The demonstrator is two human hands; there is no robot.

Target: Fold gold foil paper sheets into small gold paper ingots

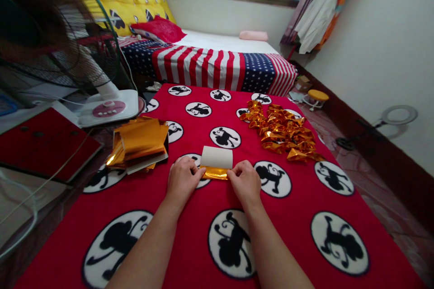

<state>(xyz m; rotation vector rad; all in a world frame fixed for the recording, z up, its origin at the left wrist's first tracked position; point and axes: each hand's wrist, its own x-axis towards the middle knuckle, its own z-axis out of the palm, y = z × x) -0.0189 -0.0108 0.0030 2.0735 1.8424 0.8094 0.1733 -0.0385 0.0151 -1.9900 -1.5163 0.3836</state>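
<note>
In the middle of the red cloth lies a sheet of gold foil paper (217, 157), its pale grey back facing up. The near edge is turned over into a shiny gold strip. My left hand (183, 179) pinches the strip's left end between thumb and fingers, and my right hand (245, 182) does the same at the right end. Left of my hands is a loose stack of gold foil sheets (144, 140). Farther off on the right sits a heap of folded gold foil pieces (285, 131).
The red cloth (200, 244) has round black-and-white monkey prints. A fan (111, 104) with blurred blades stands at the left, near a dark red panel (44, 144). Behind is a bed with a striped, starred cover (210, 67). A yellow stool (318, 95) and a ring-shaped stand (400, 114) are at the right.
</note>
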